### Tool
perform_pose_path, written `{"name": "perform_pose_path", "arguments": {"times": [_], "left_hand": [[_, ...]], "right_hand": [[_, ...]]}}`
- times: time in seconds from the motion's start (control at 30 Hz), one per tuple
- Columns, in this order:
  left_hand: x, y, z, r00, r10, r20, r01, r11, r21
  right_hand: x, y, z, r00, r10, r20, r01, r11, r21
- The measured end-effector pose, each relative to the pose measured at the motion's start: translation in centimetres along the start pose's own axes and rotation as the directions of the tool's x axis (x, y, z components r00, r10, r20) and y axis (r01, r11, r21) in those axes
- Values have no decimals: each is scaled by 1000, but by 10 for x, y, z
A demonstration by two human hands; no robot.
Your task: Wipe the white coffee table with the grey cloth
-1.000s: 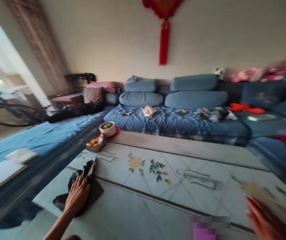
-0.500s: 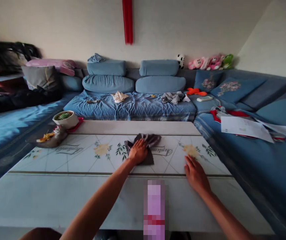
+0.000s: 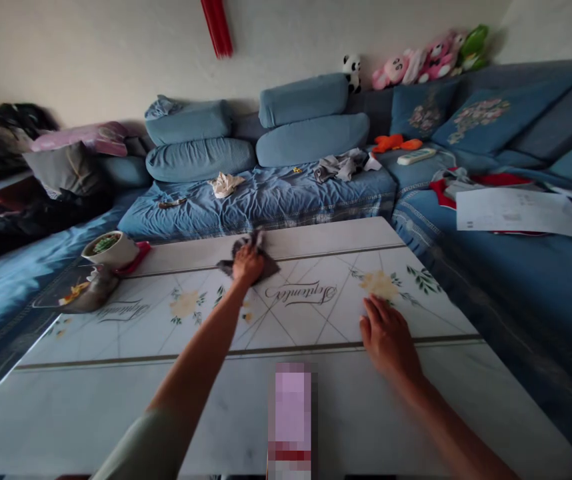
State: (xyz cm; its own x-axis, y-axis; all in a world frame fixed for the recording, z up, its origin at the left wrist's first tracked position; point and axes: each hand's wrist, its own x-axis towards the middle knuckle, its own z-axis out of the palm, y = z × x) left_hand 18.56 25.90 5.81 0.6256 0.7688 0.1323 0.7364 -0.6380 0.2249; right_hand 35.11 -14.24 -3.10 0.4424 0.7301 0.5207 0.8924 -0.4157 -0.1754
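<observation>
My left hand (image 3: pixel 247 263) is stretched far out over the white patterned table (image 3: pixel 316 387) and presses down on a dark grey cloth (image 3: pixel 267 267) near the table's far edge, fingers curled on it. My right hand (image 3: pixel 387 337) lies flat on the tabletop to the right, palm down, fingers spread, holding nothing. A flower print on the table sits just beyond its fingertips.
A bowl with green contents (image 3: pixel 109 247) on a red mat and a dark dish with orange scraps (image 3: pixel 86 295) stand at the table's left far corner. A blue sofa (image 3: pixel 266 200) with bolsters, scattered clothes, papers (image 3: pixel 516 210) and plush toys (image 3: pixel 426 57) wraps round the table.
My left hand has slid the cloth from the table's left side to the middle, then further away toward the far edge. My right hand has stayed flat on the table.
</observation>
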Motion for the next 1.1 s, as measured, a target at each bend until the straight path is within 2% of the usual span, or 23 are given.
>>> {"name": "perform_pose_path", "arguments": {"times": [0.07,0.1,0.13,0.17,0.2,0.23,0.27,0.3,0.33,0.4,0.47,0.5,0.53,0.57,0.6,0.67,0.77,0.83,0.9,0.97,1.0,1.03,1.1], "left_hand": [[5,62,21,991,133,34,-132,991,-33],[-1,84,31,979,198,56,-196,979,-49],[-11,98,40,960,270,79,-265,962,-68],[-26,102,48,932,350,97,-342,935,-91],[-45,97,53,896,431,107,-420,900,-116],[-67,82,55,858,502,107,-488,862,-137],[-91,57,54,829,551,98,-535,831,-150],[-115,26,49,820,567,82,-552,820,-152],[-138,-11,41,836,544,63,-533,835,-140],[-171,-89,15,924,381,25,-378,922,-87],[-180,-151,-16,993,119,-2,-119,993,-24],[-174,-170,-30,1000,-19,-16,20,1000,10],[-163,-180,-42,989,-145,-30,146,988,45],[-146,-180,-50,970,-241,-43,243,967,76],[-126,-171,-55,953,-298,-51,302,948,99],[-81,-130,-51,952,-303,-48,306,945,115],[-31,-33,-22,993,-119,-4,119,990,73],[-26,33,2,998,58,35,-59,998,30],[-43,81,22,969,231,82,-231,973,-14],[-78,98,32,923,363,127,-360,932,-50],[-97,94,33,901,408,147,-403,913,-62],[-116,81,30,886,433,164,-428,901,-68],[-145,35,18,888,423,182,-420,906,-55]], "right_hand": [[1,2,-2,1000,-3,-2,3,1000,16],[1,3,-3,1000,-3,-1,3,1000,28],[2,4,-4,1000,-4,0,4,999,42],[2,5,-4,1000,-5,3,5,998,56],[2,6,-4,1000,-7,7,7,998,68],[2,7,-4,1000,-9,13,8,997,76],[1,7,-4,1000,-11,16,10,997,81],[1,7,-4,1000,-12,18,11,996,83],[0,6,-4,1000,-13,21,11,997,82],[-2,3,-5,1000,-7,28,5,998,65],[-2,-2,-7,999,6,43,-8,1000,31],[-2,-4,-8,999,13,52,-14,1000,14],[-1,-6,-10,998,19,61,-19,1000,1],[0,-8,-11,997,22,69,-21,1000,-6],[0,-9,-13,997,23,74,-23,1000,-9],[2,-10,-14,997,26,76,-25,1000,-13],[3,-8,-15,997,31,72,-30,999,-17],[4,-7,-14,997,30,77,-30,1000,-6],[4,-5,-14,997,28,79,-29,999,13],[3,-4,-13,997,24,77,-26,999,26],[2,-3,-12,997,22,73,-24,999,26],[1,-4,-11,997,21,67,-23,999,22],[-1,-5,-9,998,21,53,-21,1000,4]]}}
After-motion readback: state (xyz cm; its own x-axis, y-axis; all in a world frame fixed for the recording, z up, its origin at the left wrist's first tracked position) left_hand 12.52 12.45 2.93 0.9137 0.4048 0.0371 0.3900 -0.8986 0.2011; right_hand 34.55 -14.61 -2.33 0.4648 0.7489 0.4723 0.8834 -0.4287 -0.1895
